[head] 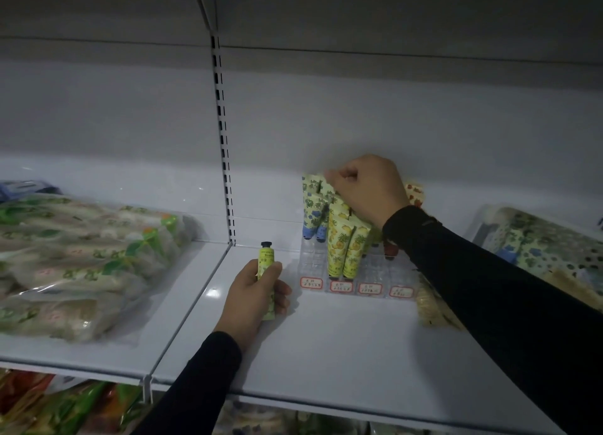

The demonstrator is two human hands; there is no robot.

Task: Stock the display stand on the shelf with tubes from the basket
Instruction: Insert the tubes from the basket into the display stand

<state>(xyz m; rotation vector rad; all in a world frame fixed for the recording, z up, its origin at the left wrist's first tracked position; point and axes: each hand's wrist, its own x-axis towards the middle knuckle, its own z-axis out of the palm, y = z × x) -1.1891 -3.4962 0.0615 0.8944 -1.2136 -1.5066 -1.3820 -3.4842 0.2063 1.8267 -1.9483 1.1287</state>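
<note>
One green tube (265, 264) sits gripped in your left hand (253, 299) above the shelf (326, 343); your right hand (368, 188) pinches a tube top in the display stand (355, 271) near the shelf's back edge.

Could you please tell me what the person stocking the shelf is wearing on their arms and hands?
Both arms are covered by long, close-fitting black sleeves that end at the wrists. The left hand and right hand are bare: no gloves, and no rings or watch can be seen. The right sleeve has a faint seam line near its cuff.
</note>
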